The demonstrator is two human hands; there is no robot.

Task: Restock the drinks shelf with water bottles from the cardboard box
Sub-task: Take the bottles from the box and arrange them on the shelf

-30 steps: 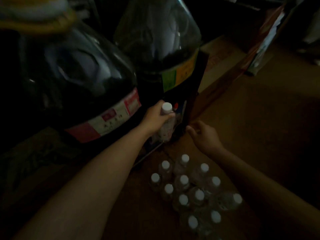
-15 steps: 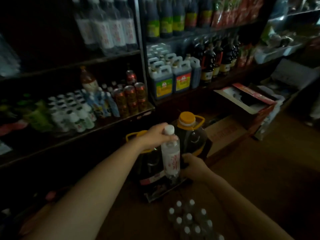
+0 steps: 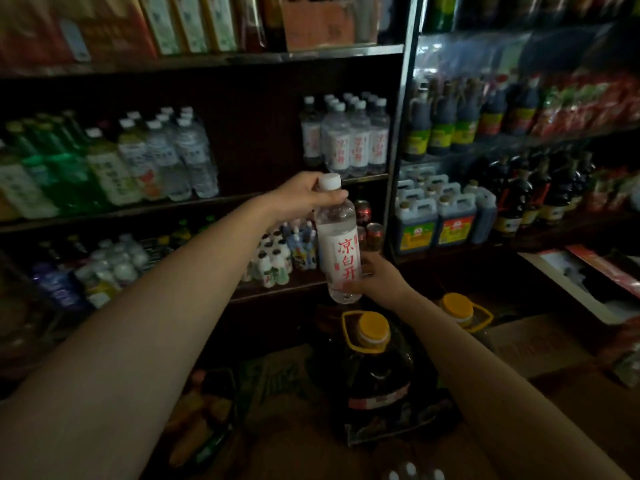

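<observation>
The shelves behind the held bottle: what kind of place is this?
Most likely a small grocery shop: shelves packed with bottled drinks, rows of dark sauce bottles, and big yellow-capped oil jugs standing below.

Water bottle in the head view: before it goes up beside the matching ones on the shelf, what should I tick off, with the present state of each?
1. Left hand grips the water bottle at its neck: ok.
2. Right hand holds its base: ok.
3. White cap on: ok.
4. Bottle upright: ok, slight tilt.
5. Red-lettered label matches the shelved water bottles: ok.
6. Free shelf space left of that row: ok, though depth cannot tell.
</observation>
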